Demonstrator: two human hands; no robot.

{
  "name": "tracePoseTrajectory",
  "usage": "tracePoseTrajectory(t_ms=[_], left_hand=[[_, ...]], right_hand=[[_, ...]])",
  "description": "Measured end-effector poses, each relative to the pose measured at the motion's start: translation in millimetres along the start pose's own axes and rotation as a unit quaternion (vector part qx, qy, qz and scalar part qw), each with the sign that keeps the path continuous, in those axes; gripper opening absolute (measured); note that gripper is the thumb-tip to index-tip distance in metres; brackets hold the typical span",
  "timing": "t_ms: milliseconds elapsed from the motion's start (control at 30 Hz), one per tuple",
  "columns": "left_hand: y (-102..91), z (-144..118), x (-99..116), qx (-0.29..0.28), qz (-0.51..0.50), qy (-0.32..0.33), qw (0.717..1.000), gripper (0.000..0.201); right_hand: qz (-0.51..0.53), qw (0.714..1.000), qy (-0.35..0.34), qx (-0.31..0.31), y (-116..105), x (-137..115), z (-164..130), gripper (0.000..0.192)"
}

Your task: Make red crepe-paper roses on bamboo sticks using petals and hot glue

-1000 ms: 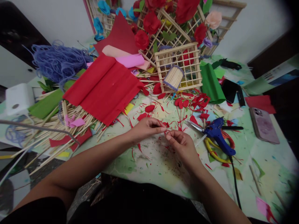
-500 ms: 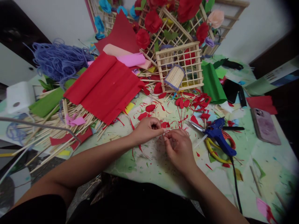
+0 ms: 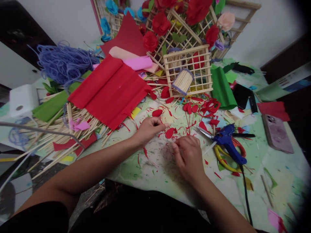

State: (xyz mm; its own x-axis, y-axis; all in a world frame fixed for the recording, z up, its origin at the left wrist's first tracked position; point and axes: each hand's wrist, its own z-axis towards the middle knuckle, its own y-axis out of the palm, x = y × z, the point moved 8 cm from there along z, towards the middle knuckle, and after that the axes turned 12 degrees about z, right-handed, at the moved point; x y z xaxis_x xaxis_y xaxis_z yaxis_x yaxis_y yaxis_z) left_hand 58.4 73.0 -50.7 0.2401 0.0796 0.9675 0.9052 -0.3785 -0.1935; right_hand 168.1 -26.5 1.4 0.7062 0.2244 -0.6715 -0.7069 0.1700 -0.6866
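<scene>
My left hand (image 3: 151, 129) is over the middle of the table, its thumb and forefinger pinched together. Whatever may be between those fingertips is too small to make out. Just beyond them shows a red paper petal (image 3: 169, 133); I cannot tell if it touches the fingers. To the right, my right hand (image 3: 189, 153) is closed, fingers curled and thumb against them, its contents hidden. Thin red paper scraps (image 3: 169, 152) lie around both hands. Another red petal (image 3: 157, 113) rests farther back, with several stemmed red petals (image 3: 190, 108) to its right.
A blue glue gun (image 3: 227, 140) lies across scissors with red-yellow handles (image 3: 222, 161) on the right. Red crepe paper (image 3: 110, 92) covers wooden sticks (image 3: 52, 129) on the left. Behind are a stick lattice (image 3: 211, 76), blue yarn (image 3: 64, 63) and paper flowers (image 3: 160, 24). A phone (image 3: 277, 132) lies far right.
My hands, fingertips together before, have parted. The right hand has moved slightly down and away from the left, and the red petal between them now shows more fully.
</scene>
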Motion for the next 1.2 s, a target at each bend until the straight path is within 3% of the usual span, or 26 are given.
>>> tracePoseTrajectory(t_ms=[233,367,567,833,933,1100,1200], left_hand=[[2.2,-2,1,-0.015,-0.052,0.007,0.999,0.033],[8.6,-5,3,-0.049,-0.092,0.009,0.995,0.027],[30.8,-18,-5,-0.129,-0.135,-0.07,0.98,0.029],[32.8,-18,-8,-0.139,-0.101,-0.052,0.984,0.023],[30.6,-18,-8,-0.138,-0.124,-0.06,0.981,0.024],[23.8,-15,-8,-0.112,-0.147,-0.074,0.98,0.024],[24.0,-14,-12,-0.113,-0.15,-0.083,0.979,0.024]], right_hand=[[0.115,0.991,0.059,-0.043,11,11,-2,0.017],[0.174,0.979,0.109,0.004,7,18,-2,0.021],[0.222,0.961,0.146,0.069,0,29,-4,0.021],[0.25,0.955,0.153,0.038,12,30,-5,0.021],[0.249,0.95,0.164,0.097,-7,37,-4,0.014],[0.17,0.927,0.15,0.298,-78,60,-12,0.016],[0.146,0.912,0.146,0.355,-104,75,-19,0.018]])
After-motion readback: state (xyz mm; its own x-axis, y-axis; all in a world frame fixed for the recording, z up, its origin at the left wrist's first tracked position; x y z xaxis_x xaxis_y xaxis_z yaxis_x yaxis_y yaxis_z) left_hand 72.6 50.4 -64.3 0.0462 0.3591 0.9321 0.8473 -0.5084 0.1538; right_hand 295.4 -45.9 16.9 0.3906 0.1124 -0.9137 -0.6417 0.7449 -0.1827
